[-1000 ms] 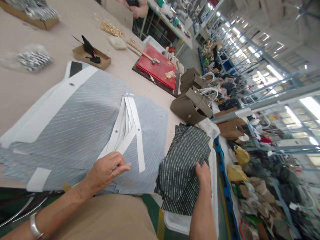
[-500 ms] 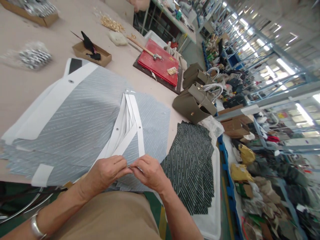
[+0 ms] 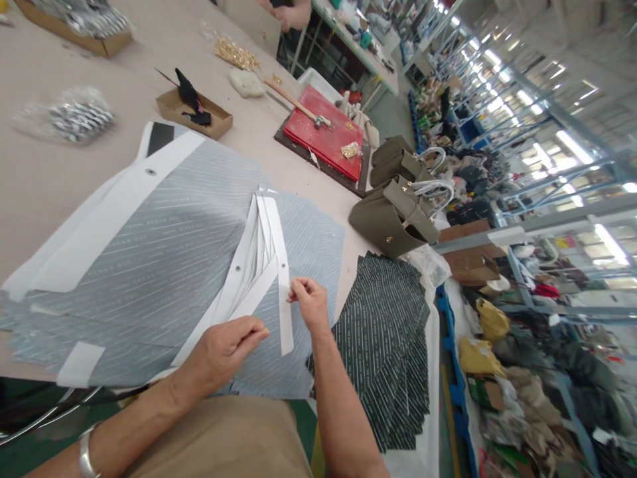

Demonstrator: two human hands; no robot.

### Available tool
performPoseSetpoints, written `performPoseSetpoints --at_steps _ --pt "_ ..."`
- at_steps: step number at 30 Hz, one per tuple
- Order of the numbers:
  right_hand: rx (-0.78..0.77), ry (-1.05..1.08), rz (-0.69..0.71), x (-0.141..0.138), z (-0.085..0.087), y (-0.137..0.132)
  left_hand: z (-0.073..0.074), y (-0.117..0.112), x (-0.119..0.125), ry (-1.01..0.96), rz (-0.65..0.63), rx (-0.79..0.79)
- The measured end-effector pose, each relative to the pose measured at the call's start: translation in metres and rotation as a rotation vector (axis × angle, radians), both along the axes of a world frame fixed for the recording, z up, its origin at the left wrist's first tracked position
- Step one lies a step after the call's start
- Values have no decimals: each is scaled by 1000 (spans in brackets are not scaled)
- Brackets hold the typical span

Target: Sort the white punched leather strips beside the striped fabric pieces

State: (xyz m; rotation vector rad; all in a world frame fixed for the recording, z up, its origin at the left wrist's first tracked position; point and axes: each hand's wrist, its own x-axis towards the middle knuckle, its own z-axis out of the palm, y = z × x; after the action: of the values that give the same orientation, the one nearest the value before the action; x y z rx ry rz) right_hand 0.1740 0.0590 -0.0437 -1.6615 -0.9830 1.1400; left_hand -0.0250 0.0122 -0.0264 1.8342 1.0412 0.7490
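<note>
Apart now, the person's two hands met fingertip to fingertip half a second ago; the right hand has since moved up and forward, while the left hand remains near the front edge of the bench.

At far left, a clear bag of silver metal pieces lies below an open cardboard box of wrapped silver items. Next, a small cardboard tray holds something black. In front of it, a broad spread of overlapping grey striped sheets covers the bench, its upper left side crossed by a wide white band with a metal snap.

At the middle, the left hand is curled, thumb pressed to forefinger, above the grey sheets; whether it pinches anything small, I cannot tell. Beyond it is a fan of narrow white strips, the rightmost strip bearing a snap. The right hand, fingers and thumb drawn together, is just beside that snap; its contents are too small to tell.

Further right, a hammer lies across a red slab. Dark striped sheets are stacked beside the bench over a white bin, with two olive handbags beyond.
</note>
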Motion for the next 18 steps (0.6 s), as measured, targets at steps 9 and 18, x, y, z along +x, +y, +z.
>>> performPoseSetpoints --at_steps 9,18 --pt "-102 58 74 6 -33 55 -41 3 -6 99 -35 -74" --pt "-190 -244 114 9 -35 58 -46 4 -7 80 -44 -36"
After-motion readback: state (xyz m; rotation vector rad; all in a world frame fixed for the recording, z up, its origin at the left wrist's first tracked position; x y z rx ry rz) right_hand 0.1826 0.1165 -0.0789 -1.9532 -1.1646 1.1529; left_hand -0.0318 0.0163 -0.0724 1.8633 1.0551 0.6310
